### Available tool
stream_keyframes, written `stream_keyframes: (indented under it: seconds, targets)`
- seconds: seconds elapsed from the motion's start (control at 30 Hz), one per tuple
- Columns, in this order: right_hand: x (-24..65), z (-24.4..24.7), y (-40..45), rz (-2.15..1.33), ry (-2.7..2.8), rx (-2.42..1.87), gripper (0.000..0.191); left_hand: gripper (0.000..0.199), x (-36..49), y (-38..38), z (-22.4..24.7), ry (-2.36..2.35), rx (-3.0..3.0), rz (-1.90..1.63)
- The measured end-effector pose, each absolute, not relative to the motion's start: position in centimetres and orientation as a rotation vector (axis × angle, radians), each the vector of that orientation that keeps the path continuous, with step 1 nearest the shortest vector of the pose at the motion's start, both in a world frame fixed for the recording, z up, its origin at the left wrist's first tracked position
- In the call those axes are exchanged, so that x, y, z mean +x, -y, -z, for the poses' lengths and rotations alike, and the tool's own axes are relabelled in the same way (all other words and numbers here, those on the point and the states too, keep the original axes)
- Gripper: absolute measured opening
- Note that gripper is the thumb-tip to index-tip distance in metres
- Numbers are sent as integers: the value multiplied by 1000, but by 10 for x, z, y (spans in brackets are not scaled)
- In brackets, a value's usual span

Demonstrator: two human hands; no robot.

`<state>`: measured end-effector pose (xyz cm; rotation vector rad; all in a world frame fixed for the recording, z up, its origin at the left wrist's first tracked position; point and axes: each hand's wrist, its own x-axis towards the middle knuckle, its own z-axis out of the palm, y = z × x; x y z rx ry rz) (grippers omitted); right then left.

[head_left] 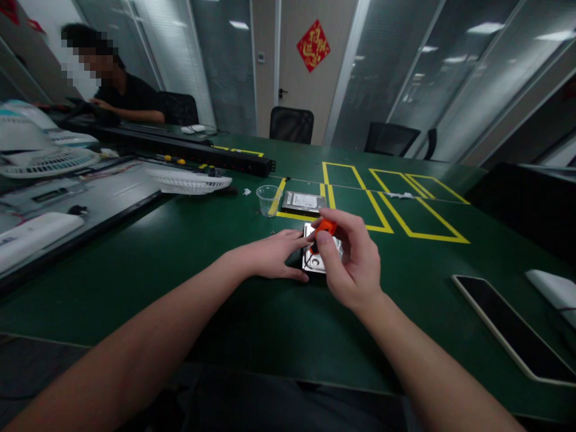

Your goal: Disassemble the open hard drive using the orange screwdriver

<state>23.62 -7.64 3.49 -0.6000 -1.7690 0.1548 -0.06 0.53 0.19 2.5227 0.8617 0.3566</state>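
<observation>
My right hand (pixel 353 258) is clamping its fingers on an orange screwdriver (pixel 326 227) over the silver hard drive (pixel 318 262) on the green table (pixel 270 318); my left hand (pixel 275 255) is touching the drive's left side, thumb and fingers apart.

An office-type room: black mesh-backed chairs (pixel 291 125) stand along the far edge of a long green table (pixel 414 270), before tall grey glass partitions (pixel 229 78) and a beige door (pixel 303 93).

Flat on green bench (pixel 256 318): silver drive (pixel 317 264). Tilted over it, tip down at near left corner: orange-and-black screwdriver (pixel 327 226).
</observation>
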Motion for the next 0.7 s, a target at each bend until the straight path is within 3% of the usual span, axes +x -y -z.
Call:
stream_keyframes:
  seconds: [0.4, 0.7]
  targets:
    - [235, -37, 78, -124, 1788, -572, 38, 94, 2, -3, -8, -830, 2457, -373]
    - [233, -39, 79, -119, 1791, -575, 34, 98, 1, -3, -6, -829, 2449, -390]
